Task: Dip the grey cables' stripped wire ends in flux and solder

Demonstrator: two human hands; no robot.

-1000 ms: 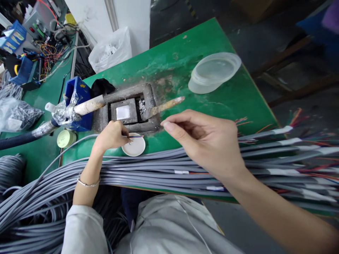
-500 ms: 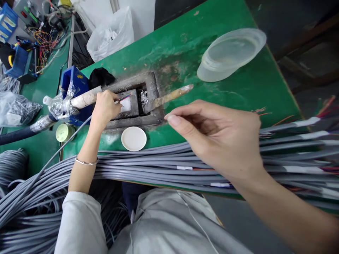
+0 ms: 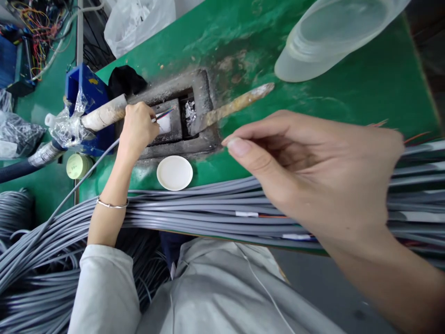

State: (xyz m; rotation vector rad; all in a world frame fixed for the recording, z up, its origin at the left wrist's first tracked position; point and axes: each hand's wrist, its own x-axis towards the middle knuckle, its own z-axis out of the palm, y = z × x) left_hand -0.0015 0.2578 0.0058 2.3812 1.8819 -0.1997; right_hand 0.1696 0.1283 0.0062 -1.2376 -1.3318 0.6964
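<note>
My left hand (image 3: 138, 127) is closed round the end of a grey cable (image 3: 85, 169), whose thin coloured wires (image 3: 164, 112) stick out past the fingers. These wires are over a small metal pot (image 3: 176, 121) with a bright white patch inside, set in a grey, crusted frame (image 3: 201, 93). My right hand (image 3: 306, 162) hangs above the bench with thumb and forefinger pinched together; anything between them is too small to make out. Just beyond it, a stained flat stick (image 3: 239, 106) leans over the frame's right edge.
A bundle of grey cables (image 3: 194, 211) runs along the bench's front edge. Near the pot lie a white round lid (image 3: 174, 173), a green-topped tub (image 3: 78, 166), a taped pipe (image 3: 104, 114) and a blue bin (image 3: 81, 81). A translucent container (image 3: 323, 41) lies at back right.
The view has shifted closer, and my right hand appears larger and farther right. My left hand keeps its hold on the cable, the wires still over the pot.
</note>
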